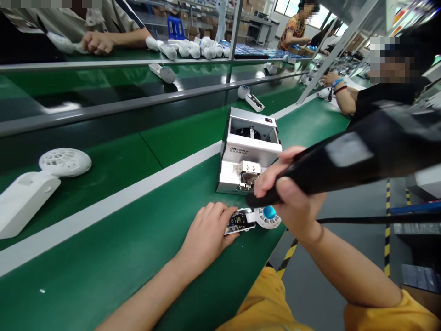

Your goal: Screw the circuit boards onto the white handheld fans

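My left hand (209,227) is closed around the handle end of a small white handheld fan, which lies on the green bench. The fan's round head (268,217) has a blue centre and points right; its handle is open, with a dark circuit board (238,221) showing. In my right hand (296,202) is a black electric screwdriver (320,165), slanting down to the left, slightly blurred. Its front end hangs above the fan near the screw feeder (253,149), a silver box marked "6K TOOLS". The screwdriver's bit cannot be made out.
A white fan (48,177) lies at left on the conveyor (113,151); another open fan (251,98) is behind the feeder. White fans (203,48) are piled across the line. Co-workers sit opposite and at right. A cable (365,219) runs right beside the bench edge.
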Demonstrator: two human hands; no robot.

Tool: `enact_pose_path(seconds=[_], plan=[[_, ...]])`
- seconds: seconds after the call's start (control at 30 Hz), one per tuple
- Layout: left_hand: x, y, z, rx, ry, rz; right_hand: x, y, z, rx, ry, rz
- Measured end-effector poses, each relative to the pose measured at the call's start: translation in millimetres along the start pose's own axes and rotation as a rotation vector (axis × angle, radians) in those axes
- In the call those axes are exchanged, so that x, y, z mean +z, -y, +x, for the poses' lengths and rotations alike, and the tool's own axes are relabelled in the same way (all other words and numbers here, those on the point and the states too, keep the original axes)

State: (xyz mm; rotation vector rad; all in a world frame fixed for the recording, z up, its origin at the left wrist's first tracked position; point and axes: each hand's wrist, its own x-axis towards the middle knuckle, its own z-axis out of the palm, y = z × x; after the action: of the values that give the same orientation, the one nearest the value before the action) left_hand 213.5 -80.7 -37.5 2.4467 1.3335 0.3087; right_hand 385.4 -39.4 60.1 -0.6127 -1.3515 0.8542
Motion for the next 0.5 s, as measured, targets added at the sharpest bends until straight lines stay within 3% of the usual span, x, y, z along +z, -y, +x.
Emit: enact_pose_path(seconds=[0.1, 0.2, 0.33, 0.5], plan=[[-0.4, -0.5, -0.5, -0.007, 0.003, -0.007, 2.0, 10.6, 19.8, -0.168, -0.155, 0.012], [-0.5, 0.2, -1.1, -0.008, -0.003, -0.005, 7.3, 6.5, 31.7, -0.186, -0.226, -0.008], [-0.4, 1.3, -0.8, -0.001, -0.004, -0.009, 13.7, -2.9, 28.3, -0.123, -0.171, -0.038], [-0.8, 0.5, -0.2, -0.001, 0.000, -0.014, 10.4, 10.7, 13.1, -0.064, -0.053, -0.056]])
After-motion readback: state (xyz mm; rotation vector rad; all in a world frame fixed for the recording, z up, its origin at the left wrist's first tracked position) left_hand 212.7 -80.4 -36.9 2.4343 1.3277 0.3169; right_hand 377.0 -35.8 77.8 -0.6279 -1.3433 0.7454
